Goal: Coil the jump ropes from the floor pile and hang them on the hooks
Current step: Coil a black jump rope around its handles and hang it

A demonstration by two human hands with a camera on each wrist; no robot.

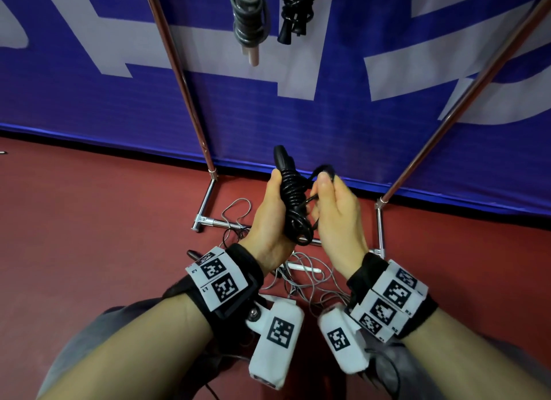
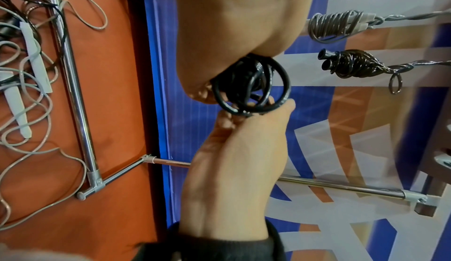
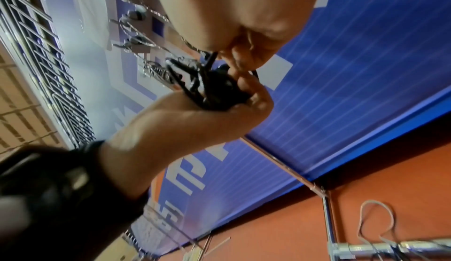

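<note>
between both hands, black jump rope (image 1: 293, 196) coil stands upright, handle topmost.

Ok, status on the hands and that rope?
Left hand grips the coiled black rope; right hand pinches its loose loop. Two coiled ropes already hung. Grey rope left on the floor. Nothing in the way.

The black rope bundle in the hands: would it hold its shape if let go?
Probably not: the black rope looks springy, its loops bulging loose below the left hand. The right hand pinches its end, likely to stop unwinding. It seems light.
</note>
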